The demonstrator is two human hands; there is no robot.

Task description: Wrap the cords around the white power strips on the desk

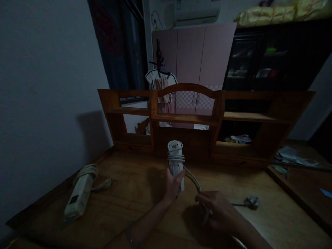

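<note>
My left hand (172, 183) is closed around the lower part of a white power strip (175, 165), which is held up above the wooden desk. Several turns of its grey cord (176, 158) are wound about the strip's upper half. From there the cord runs down to the right into my right hand (216, 209), whose fingers are closed on it. Past that hand the cord comes out on the right and ends in a plug (252, 202) lying near the desk top. Part of the cord is hidden behind my right hand.
On the left of the desk (124, 207) lies a second power strip (79, 197), its cord coiled round its far end. A wooden shelf unit (185, 119) stands along the back edge. To the right is a lower surface with papers (293, 156). A wall borders the left side.
</note>
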